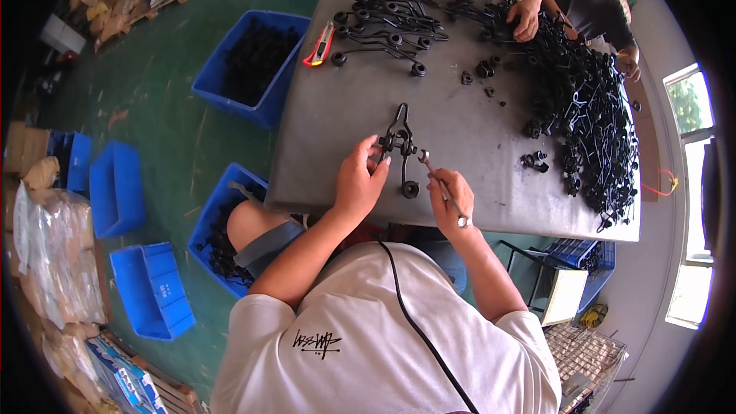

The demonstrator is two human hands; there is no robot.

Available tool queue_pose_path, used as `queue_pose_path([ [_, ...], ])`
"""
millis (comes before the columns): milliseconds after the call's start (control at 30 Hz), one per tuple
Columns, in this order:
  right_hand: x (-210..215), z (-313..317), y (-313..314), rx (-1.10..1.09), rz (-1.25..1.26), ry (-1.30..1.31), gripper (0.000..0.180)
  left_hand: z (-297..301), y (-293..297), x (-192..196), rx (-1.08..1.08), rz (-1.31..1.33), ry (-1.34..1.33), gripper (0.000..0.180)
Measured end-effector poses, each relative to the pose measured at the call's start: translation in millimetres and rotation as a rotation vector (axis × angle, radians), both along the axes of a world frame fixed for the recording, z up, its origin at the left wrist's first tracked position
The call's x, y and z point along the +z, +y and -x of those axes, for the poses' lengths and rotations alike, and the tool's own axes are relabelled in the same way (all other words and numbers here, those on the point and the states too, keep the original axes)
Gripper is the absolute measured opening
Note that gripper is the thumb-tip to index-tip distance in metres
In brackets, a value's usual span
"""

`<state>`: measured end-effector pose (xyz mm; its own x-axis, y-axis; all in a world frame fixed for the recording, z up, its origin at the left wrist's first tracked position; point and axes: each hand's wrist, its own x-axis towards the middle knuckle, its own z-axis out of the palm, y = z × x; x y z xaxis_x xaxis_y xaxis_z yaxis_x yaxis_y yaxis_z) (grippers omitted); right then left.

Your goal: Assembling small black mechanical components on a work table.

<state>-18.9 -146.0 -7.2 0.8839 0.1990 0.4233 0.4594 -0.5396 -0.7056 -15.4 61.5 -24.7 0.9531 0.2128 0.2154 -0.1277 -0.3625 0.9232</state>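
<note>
While the left hand (pixel 359 182) pins a black metal bracket (pixel 400 147) flat near the grey table's (pixel 322 130) front edge, thumb and fingers pinching its middle joint, the right hand (pixel 451 198) curls its fingers tight around a slim silver wrench (pixel 442 188), tip right at the bracket. Across the table, another person's hand (pixel 526 19) rests on a big heap of black brackets (pixel 590 107). Blue crates (pixel 249 69) sit on the green floor.

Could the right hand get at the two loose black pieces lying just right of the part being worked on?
Probably yes. The right hand holds a slim metal tool, but only bare grey table lies between it and the loose black pieces; nothing stands between them.
</note>
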Motion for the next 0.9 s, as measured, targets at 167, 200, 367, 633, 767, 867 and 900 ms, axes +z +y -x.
queue_pose_path([
  [167,11,-5,18,0.126,0.302,-0.289,0.028,-1,0,-6,0.004,-0.09,-0.042,0.05],
  [200,11,-4,20,0.109,0.376,-0.35,0.029,-1,1,-7,0.012,-0.089,-0.042,0.05],
  [367,13,-5,27,0.122,0.466,-0.326,0.021,-2,5,-16,-0.018,-0.182,-0.116,0.048],
  [633,14,-90,6,-0.039,-0.488,0.541,0.023,-5,9,-9,-0.097,-0.211,-0.117,0.047],
  [767,5,-118,-4,0.071,-0.59,0.969,0.028,-3,15,-10,-0.053,-0.155,-0.102,0.042],
  [867,0,-128,-34,-0.149,-0.232,0.715,0.032,12,43,18,0.037,-0.023,0.006,0.036],
  [900,0,-127,-43,-0.288,0.068,0.555,0.034,24,64,21,0.132,-0.051,-0.005,0.033],
])
